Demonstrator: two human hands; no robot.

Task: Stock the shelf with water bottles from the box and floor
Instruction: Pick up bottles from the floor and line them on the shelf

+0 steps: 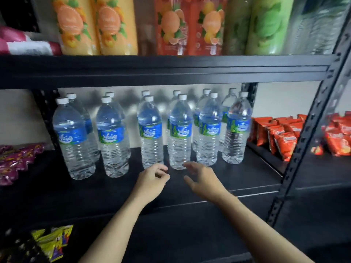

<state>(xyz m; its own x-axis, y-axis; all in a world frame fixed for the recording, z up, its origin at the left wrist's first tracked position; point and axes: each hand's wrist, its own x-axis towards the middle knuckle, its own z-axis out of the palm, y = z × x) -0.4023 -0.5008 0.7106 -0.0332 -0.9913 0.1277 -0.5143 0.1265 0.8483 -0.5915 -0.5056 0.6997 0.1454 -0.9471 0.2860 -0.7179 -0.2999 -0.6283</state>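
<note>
Black shelf carries the water bottles in upright pairs just beyond both hands, clear ribbed plastic with white caps and blue labels. Left hand is loosely curled and empty, right hand open and empty beside it. I'd judge they are nudging the nearest two; push low at the base so nothing tips.

clear water bottles, blue labels, black shelf

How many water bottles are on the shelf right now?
12 water bottles: six in front, six directly behind, paired across the shelf. More could be hidden behind.
</note>
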